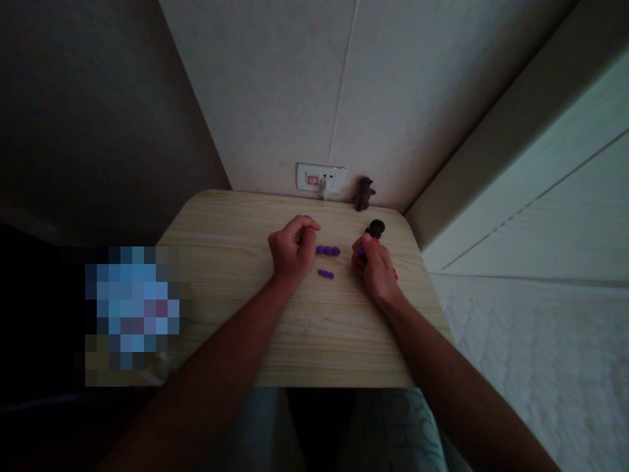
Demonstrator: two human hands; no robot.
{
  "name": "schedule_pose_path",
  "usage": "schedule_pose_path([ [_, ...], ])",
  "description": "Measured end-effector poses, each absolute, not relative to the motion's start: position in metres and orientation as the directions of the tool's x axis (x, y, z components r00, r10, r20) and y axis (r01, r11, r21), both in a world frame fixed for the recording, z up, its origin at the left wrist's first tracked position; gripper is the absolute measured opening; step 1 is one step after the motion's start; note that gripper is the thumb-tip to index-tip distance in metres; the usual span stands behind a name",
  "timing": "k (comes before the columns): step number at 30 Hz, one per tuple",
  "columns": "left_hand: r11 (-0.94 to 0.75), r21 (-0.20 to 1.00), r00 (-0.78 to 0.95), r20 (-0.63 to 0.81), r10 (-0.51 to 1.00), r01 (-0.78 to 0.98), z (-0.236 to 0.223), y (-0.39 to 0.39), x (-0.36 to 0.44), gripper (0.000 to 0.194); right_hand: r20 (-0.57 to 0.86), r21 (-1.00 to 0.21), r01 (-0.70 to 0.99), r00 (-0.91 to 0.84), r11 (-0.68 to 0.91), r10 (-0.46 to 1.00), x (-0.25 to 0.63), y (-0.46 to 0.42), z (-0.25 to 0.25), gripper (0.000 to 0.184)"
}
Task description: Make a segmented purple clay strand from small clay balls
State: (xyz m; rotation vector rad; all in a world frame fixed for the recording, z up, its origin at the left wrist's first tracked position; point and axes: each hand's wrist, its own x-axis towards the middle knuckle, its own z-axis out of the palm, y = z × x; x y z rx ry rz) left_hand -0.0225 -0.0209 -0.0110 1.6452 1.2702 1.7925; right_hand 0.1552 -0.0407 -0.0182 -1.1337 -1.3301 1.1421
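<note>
My left hand (293,248) is closed, its fingers curled, over the left end of a row of purple lumps (328,250) that look like modelling clay. Whatever its fingers hold, if anything, is hidden. A purple bit (307,217) shows just behind its knuckles. Nearer me lies a shorter row of purple lumps (325,274). To the right, my right hand (377,267) pinches a small purple piece (361,250) between thumb and fingers. Partly covered by this hand is a red item (396,275), and a round black piece (377,227) sits just beyond it.
A brown bear-like figure (364,194) stands at the back of the wooden tabletop (221,262), against the wall. Left of it is a wall socket (321,178) with a plug in it. A quilted white surface (531,354) lies right of the table; a blurred patch (132,301) is at left.
</note>
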Motion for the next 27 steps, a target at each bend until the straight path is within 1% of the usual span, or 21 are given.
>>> schedule_pose_path([
  [3,-0.505,0.813,-0.235,0.572,0.786,0.291,-0.0107,-0.0203,-0.0223,0.018,0.122,-0.991,-0.067,-0.048,0.119,0.991,0.1518,-0.0414,-0.0168,0.038],
  [5,-0.500,0.812,-0.235,0.571,0.787,0.300,-0.0108,-0.0203,-0.0222,0.018,0.136,-0.988,-0.082,-0.059,0.131,0.989,0.1500,-0.0422,-0.0148,0.035],
  [12,-0.507,0.807,-0.230,0.578,0.783,0.303,-0.0110,-0.0207,-0.0225,0.018,0.182,-0.982,-0.063,-0.054,0.179,0.982,0.1503,-0.0403,-0.0120,0.039],
  [16,-0.510,0.807,-0.228,0.579,0.783,0.298,-0.0101,-0.0213,-0.0225,0.018,0.227,-0.973,-0.047,-0.053,0.225,0.972,0.1522,-0.0377,-0.0150,0.037],
  [23,-0.503,0.810,-0.228,0.573,0.787,0.300,-0.0118,-0.0205,-0.0233,0.018,0.156,-0.983,-0.104,-0.038,0.152,0.987,0.1503,-0.0395,-0.0131,0.039],
  [27,-0.516,0.804,-0.230,0.584,0.779,0.295,-0.0129,-0.0197,-0.0235,0.018,0.120,-0.990,-0.080,0.001,0.119,0.993,0.1497,-0.0414,-0.0080,0.042],
])
